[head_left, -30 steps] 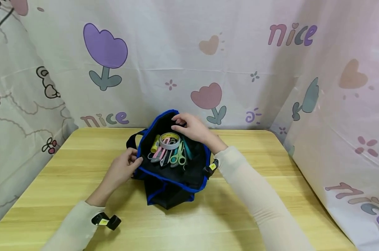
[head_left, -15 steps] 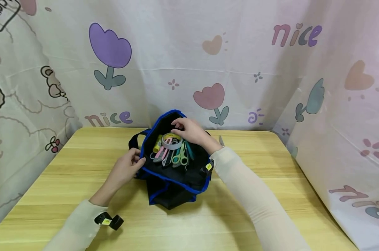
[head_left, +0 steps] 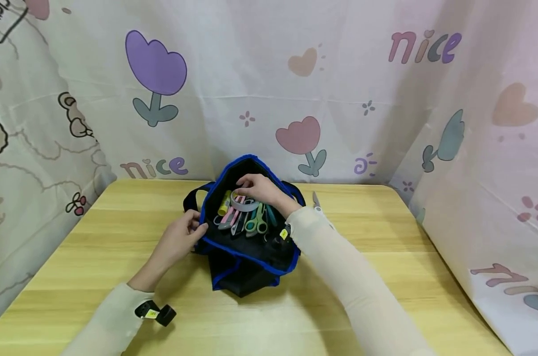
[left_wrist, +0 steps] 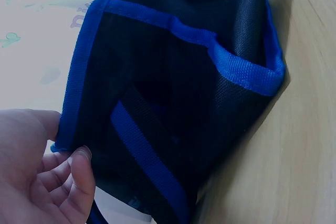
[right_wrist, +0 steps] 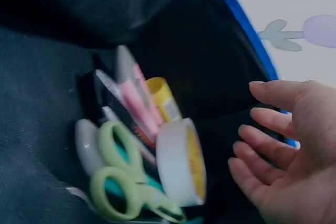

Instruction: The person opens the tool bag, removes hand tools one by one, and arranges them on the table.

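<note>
A black tool bag (head_left: 269, 252) with blue trim stands on the table, its mouth spread towards me. My left hand (head_left: 177, 237) pinches the blue rim at its left side, thumb on one face and fingers on the other, as the left wrist view (left_wrist: 47, 166) shows. Over the bag's mouth, my right hand (head_left: 262, 190) has loosely bent fingers near a roll of tape (right_wrist: 170, 163) and holds nothing. Inside lie green-handled scissors (right_wrist: 113, 192), a pink utility knife (right_wrist: 137, 95), a black cutter (right_wrist: 123, 111) and a yellow glue stick (head_left: 224, 202).
Behind the right forearm, a pointed metal blade with a pale handle (head_left: 316, 199) lies on the wooden table (head_left: 140, 207). A printed curtain (head_left: 233, 74) hangs along the back and both sides. A strap handle (head_left: 190, 200) loops from the bag's left side.
My right hand has moved down and left, further into the bag and closer to the tape. The blade behind the forearm has come into view. My left hand keeps its hold on the rim.
</note>
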A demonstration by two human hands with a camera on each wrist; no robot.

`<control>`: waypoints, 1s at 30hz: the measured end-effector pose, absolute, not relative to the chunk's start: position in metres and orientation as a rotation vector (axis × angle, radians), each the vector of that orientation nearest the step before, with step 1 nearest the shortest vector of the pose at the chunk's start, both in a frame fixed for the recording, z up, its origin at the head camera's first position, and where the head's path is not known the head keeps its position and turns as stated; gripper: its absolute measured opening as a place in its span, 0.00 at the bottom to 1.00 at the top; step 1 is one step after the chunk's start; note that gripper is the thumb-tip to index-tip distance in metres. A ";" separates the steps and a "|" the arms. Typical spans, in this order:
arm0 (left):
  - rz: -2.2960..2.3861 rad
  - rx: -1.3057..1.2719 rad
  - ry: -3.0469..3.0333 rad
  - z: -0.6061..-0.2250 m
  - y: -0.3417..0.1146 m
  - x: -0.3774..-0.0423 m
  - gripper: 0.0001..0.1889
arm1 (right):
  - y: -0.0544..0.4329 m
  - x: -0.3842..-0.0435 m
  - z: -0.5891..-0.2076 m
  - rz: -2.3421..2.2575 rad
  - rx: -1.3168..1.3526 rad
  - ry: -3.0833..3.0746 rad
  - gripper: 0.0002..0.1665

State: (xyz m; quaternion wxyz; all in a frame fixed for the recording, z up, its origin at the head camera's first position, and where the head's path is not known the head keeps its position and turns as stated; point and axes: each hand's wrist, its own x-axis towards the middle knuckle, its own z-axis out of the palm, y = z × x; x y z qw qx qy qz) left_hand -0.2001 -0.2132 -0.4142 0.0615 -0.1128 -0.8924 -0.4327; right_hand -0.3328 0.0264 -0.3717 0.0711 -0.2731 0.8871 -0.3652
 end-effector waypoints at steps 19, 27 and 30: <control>-1.301 -0.351 -2.683 -0.416 -0.210 -0.200 0.16 | 0.018 -0.334 -0.418 -0.531 -0.909 2.931 0.11; -1.316 -0.343 -2.688 -0.417 -0.210 -0.199 0.16 | 0.022 -0.325 -0.411 -0.552 -0.976 2.936 0.10; -1.313 -0.340 -2.691 -0.416 -0.211 -0.199 0.16 | 0.024 -0.319 -0.403 -0.610 -0.988 2.924 0.09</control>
